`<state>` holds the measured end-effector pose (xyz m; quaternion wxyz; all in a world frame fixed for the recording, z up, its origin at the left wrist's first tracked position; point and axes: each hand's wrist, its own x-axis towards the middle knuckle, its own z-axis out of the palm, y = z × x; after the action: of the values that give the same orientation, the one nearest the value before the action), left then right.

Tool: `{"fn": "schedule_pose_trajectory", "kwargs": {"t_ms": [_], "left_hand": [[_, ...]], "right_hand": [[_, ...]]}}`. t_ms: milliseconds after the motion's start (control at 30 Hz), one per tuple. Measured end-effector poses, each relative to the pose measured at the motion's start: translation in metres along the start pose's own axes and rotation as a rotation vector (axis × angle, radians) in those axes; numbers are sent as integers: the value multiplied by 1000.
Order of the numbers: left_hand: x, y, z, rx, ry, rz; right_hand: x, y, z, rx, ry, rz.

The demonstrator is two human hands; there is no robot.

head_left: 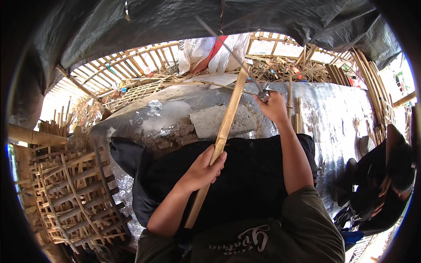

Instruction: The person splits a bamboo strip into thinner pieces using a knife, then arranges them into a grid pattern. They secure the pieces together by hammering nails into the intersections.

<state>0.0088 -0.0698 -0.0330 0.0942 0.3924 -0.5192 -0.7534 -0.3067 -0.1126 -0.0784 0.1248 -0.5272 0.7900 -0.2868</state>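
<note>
My left hand (205, 168) grips a long bamboo strip (225, 127) at its middle; the strip runs from my lap up and away, tilted right. My right hand (273, 106) is raised farther out and closed on the handle of a long thin knife (228, 48), whose blade slants up to the left and crosses the strip's far end. A black cloth (245, 175) covers my lap under both arms.
A grey tarp-covered mound (333, 114) with a flat stone slab (210, 122) lies ahead. Bamboo lattice panels (74, 193) are stacked at left, more bamboo sticks (294, 115) stand near my right hand. Another person in black (386, 175) sits at right. A dark tarp hangs overhead.
</note>
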Motion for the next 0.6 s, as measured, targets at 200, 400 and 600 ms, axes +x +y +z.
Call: {"fn": "schedule_pose_trajectory", "kwargs": {"t_ms": [200,400,600], "left_hand": [[11,-6,-1,62,127,9],[21,-25,2,588,373,505],[6,-10,1,106,184,80]], "right_hand": [[-8,-10,8,-58,-45,-161],[-29,-21,25,-175,-25,-322],[-21,-31,13,-242,-159,-86]]}}
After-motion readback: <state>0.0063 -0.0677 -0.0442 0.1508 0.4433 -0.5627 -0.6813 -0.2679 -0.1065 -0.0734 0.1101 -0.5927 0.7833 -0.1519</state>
